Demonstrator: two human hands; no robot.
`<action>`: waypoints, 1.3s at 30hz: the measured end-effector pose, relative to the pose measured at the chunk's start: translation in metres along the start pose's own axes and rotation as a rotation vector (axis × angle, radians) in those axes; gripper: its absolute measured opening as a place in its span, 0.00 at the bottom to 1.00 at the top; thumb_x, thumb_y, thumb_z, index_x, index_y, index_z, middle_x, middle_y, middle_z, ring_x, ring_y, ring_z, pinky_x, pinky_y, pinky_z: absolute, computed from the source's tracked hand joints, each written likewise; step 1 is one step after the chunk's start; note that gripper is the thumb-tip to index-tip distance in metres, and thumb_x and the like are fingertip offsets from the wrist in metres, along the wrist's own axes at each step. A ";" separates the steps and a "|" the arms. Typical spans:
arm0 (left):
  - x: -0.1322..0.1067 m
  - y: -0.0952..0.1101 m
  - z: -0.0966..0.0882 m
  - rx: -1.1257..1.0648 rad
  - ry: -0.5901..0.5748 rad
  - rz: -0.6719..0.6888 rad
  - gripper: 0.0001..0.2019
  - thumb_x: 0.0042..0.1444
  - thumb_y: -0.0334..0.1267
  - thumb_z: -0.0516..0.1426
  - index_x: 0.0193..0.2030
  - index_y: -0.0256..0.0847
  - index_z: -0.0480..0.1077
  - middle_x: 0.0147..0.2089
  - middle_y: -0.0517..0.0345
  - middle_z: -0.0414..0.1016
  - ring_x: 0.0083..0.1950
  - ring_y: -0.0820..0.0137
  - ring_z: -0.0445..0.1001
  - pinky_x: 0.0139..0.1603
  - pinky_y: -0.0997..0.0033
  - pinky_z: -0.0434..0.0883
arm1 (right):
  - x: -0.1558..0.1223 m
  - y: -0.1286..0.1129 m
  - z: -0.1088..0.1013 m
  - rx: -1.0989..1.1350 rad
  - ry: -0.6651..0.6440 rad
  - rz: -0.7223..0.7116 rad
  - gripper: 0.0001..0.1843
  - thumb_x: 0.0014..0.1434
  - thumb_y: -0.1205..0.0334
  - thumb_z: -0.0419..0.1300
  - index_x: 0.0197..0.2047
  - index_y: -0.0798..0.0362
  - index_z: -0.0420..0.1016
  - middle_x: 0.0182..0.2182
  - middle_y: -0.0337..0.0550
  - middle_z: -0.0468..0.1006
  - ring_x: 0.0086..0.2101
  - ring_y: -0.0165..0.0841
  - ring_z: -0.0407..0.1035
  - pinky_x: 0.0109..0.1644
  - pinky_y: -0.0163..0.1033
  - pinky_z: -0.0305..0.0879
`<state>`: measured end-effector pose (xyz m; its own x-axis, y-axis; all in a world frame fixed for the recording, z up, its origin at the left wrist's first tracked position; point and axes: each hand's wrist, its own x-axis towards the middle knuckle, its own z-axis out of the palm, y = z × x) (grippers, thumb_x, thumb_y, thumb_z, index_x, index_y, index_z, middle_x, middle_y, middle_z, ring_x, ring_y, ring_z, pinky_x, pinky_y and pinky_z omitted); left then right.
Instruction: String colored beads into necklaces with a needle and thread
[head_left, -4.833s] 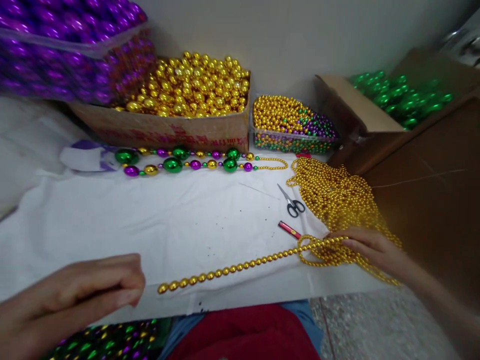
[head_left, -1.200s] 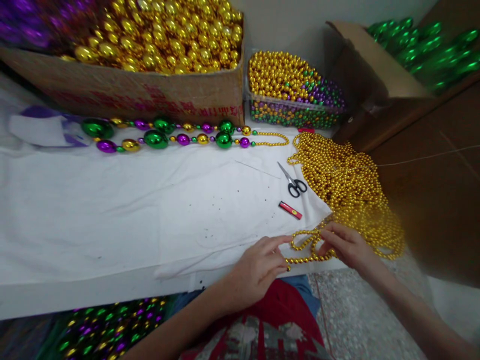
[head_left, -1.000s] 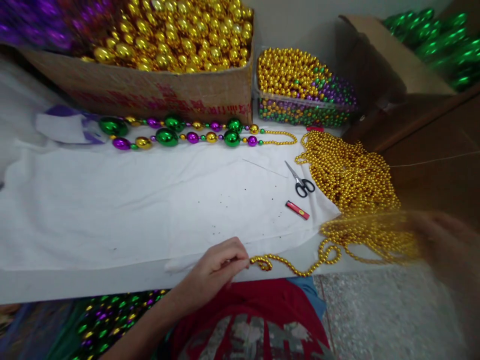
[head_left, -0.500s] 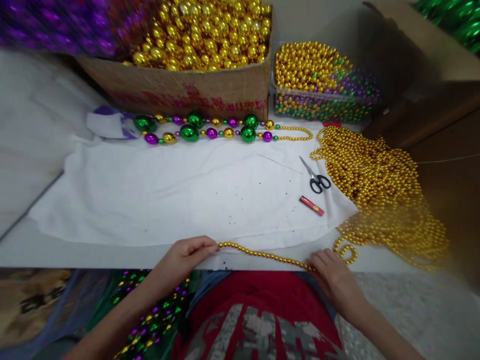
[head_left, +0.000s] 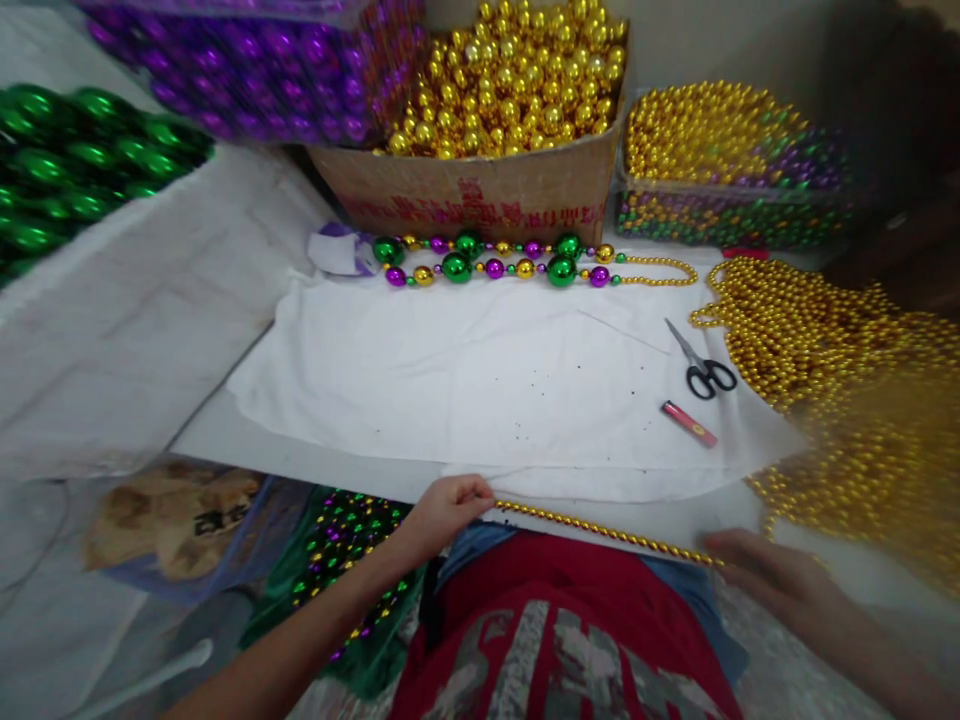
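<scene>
Glossy, round-beaded gold strand (head_left: 600, 528) runs nearly straight between both hands, along the near edge of the surface (head_left: 247, 440). I see left hand (head_left: 448, 505) fingers pinched closed on one end; right hand (head_left: 776, 570) meets the other, blurred, can't tell how tightly closed. Heaped gold chains (head_left: 810, 340) at right; black-handled scissors (head_left: 703, 370), slim red item (head_left: 688, 423) beyond strand. Creased, dark-specked white cloth (head_left: 450, 370) underneath those; cardboard box (head_left: 480, 195) behind, grey wall (head_left: 720, 40).
</scene>
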<state>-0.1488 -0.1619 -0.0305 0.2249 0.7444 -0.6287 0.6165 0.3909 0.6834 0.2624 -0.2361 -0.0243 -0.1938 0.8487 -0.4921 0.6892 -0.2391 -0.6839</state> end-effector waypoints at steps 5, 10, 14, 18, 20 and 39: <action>0.000 0.000 -0.006 0.093 0.031 -0.017 0.16 0.46 0.47 0.53 0.29 0.35 0.72 0.20 0.64 0.60 0.24 0.73 0.57 0.25 0.75 0.52 | 0.001 0.010 -0.003 -0.049 0.005 -0.021 0.15 0.58 0.49 0.57 0.40 0.47 0.79 0.39 0.42 0.82 0.39 0.39 0.75 0.42 0.37 0.71; 0.001 0.006 -0.008 0.195 0.047 0.011 0.15 0.48 0.46 0.53 0.30 0.36 0.74 0.20 0.63 0.61 0.25 0.72 0.58 0.25 0.75 0.53 | 0.002 0.014 -0.012 -0.020 0.052 -0.012 0.17 0.57 0.49 0.57 0.43 0.48 0.79 0.40 0.45 0.81 0.40 0.41 0.75 0.43 0.39 0.71; 0.001 0.004 -0.006 0.186 0.039 0.045 0.17 0.50 0.49 0.52 0.30 0.37 0.74 0.21 0.63 0.63 0.25 0.71 0.60 0.25 0.75 0.55 | 0.002 0.004 -0.014 -0.044 0.006 -0.041 0.16 0.60 0.51 0.55 0.42 0.49 0.78 0.36 0.43 0.81 0.36 0.39 0.74 0.37 0.37 0.69; 0.010 -0.002 -0.006 0.168 0.002 0.073 0.19 0.51 0.53 0.53 0.31 0.39 0.75 0.26 0.60 0.71 0.30 0.68 0.67 0.31 0.74 0.62 | 0.003 -0.010 -0.020 -0.146 0.028 -0.090 0.15 0.63 0.53 0.52 0.35 0.52 0.76 0.24 0.39 0.75 0.26 0.32 0.68 0.29 0.34 0.62; 0.015 -0.004 -0.006 0.152 -0.032 0.072 0.19 0.51 0.54 0.54 0.31 0.40 0.75 0.27 0.60 0.73 0.32 0.67 0.69 0.33 0.73 0.63 | 0.004 -0.013 -0.022 -0.166 0.052 -0.101 0.15 0.63 0.54 0.52 0.34 0.53 0.75 0.26 0.40 0.75 0.29 0.32 0.69 0.32 0.34 0.62; 0.016 -0.004 -0.005 0.172 -0.049 0.053 0.21 0.51 0.56 0.54 0.31 0.39 0.75 0.25 0.61 0.71 0.29 0.68 0.67 0.30 0.74 0.62 | -0.004 -0.006 -0.013 -0.241 0.085 -0.055 0.06 0.61 0.62 0.51 0.36 0.51 0.68 0.29 0.40 0.77 0.31 0.34 0.72 0.34 0.35 0.63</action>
<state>-0.1518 -0.1486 -0.0416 0.2942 0.7324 -0.6141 0.7220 0.2507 0.6449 0.2684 -0.2317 -0.0113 -0.1836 0.8963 -0.4037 0.8276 -0.0806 -0.5554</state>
